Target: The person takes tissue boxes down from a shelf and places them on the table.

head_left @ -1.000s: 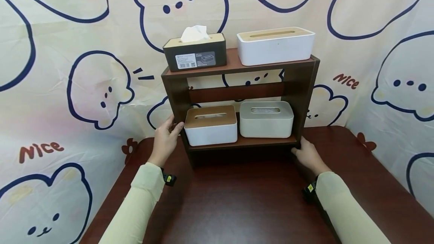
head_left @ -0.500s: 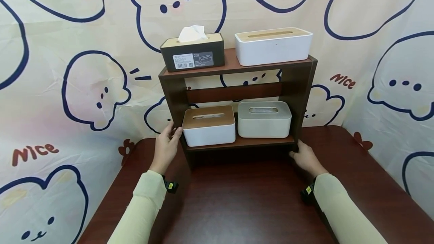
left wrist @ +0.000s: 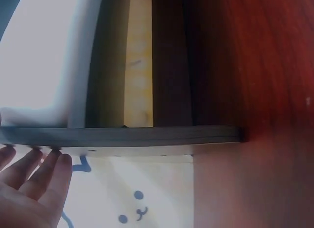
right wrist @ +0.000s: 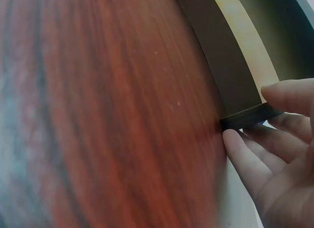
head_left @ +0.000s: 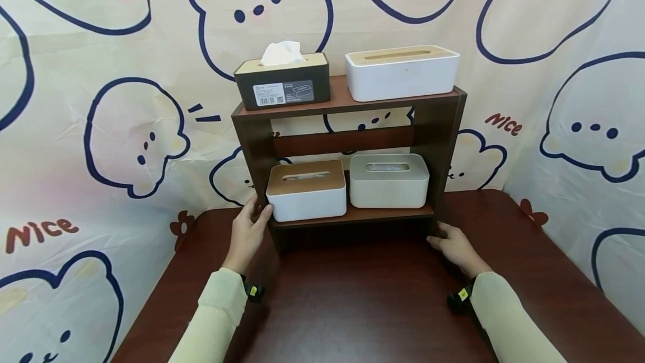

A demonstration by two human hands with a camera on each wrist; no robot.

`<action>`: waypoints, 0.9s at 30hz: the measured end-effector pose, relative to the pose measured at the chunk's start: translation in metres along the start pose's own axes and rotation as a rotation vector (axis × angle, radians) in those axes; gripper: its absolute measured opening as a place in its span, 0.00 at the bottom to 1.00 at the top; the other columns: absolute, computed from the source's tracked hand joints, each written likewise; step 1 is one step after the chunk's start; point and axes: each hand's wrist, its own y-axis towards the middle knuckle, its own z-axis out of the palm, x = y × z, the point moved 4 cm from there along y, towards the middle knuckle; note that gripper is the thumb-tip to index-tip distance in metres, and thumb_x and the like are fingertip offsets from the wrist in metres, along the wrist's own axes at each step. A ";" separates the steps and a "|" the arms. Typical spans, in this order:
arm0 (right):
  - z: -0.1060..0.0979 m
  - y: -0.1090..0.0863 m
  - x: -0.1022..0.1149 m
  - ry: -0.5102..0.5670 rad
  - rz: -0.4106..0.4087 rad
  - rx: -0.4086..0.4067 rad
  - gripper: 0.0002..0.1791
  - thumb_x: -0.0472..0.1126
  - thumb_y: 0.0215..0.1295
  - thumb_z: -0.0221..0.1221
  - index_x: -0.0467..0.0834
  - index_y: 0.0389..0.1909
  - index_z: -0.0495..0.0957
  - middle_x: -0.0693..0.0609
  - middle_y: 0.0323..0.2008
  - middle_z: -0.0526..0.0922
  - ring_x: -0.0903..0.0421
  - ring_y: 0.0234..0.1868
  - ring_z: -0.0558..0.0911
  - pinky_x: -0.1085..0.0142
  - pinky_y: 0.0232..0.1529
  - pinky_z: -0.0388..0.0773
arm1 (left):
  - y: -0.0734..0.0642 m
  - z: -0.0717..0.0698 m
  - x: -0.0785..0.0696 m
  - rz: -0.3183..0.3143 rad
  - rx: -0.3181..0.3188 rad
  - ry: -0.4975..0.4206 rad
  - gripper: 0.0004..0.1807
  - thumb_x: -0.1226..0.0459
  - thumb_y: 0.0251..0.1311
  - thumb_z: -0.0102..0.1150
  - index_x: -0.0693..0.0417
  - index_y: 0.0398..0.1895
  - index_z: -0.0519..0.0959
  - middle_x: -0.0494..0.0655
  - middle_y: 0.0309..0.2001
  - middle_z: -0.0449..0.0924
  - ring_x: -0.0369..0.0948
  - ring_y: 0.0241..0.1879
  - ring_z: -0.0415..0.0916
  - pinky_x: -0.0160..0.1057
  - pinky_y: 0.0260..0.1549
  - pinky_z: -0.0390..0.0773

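Note:
A dark brown two-tier wooden shelf point(head_left: 342, 142) stands upright on the table. My left hand point(head_left: 246, 240) holds the lower part of its left side panel point(left wrist: 147, 136), fingers point(left wrist: 51, 176) against the outer face and thumb by the front edge. On the other side, my right hand point(head_left: 457, 248) pinches the foot of the right side panel point(right wrist: 248, 116) between thumb and fingers. The lower board carries a white tissue box with a brown lid point(head_left: 306, 192) and a pale grey-green tissue box point(head_left: 389, 181). Some left fingertips are hidden behind the panel in the head view.
A black tissue box point(head_left: 282, 82) with a tissue sticking out stands top left on the shelf. A long white box with a wooden lid point(head_left: 403, 73) is top right. Behind hangs a cartoon-printed cloth point(head_left: 136, 133). Reddish-brown tabletop point(head_left: 353, 301) lies in front.
Both hands have slid a little lower along the side panels, the left one further. The whole head view has shifted slightly; the shelf and boxes keep their places against the backdrop.

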 end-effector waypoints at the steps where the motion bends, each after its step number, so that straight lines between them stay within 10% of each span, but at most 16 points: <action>1: 0.000 0.000 0.000 0.002 0.004 0.001 0.42 0.45 0.71 0.56 0.23 0.71 0.46 0.25 0.68 0.54 0.33 0.66 0.63 0.43 0.60 0.66 | -0.001 0.000 0.001 -0.008 -0.003 -0.004 0.35 0.45 0.67 0.53 0.44 0.74 0.62 0.50 0.66 0.68 0.48 0.61 0.70 0.51 0.56 0.72; 14: 0.000 -0.005 0.004 0.208 0.017 0.000 0.41 0.38 0.72 0.55 0.26 0.73 0.42 0.23 0.68 0.50 0.35 0.61 0.70 0.59 0.52 0.77 | -0.015 0.008 0.019 -0.095 0.019 -0.077 0.43 0.50 0.59 0.66 0.50 0.75 0.58 0.55 0.67 0.66 0.50 0.63 0.67 0.50 0.58 0.70; 27: -0.025 -0.014 0.032 0.277 -0.068 -0.136 0.38 0.47 0.73 0.55 0.39 0.76 0.49 0.34 0.70 0.59 0.48 0.60 0.73 0.58 0.53 0.76 | -0.035 0.025 0.066 -0.222 -0.006 -0.216 0.42 0.47 0.58 0.66 0.53 0.72 0.62 0.57 0.67 0.66 0.50 0.64 0.65 0.50 0.60 0.68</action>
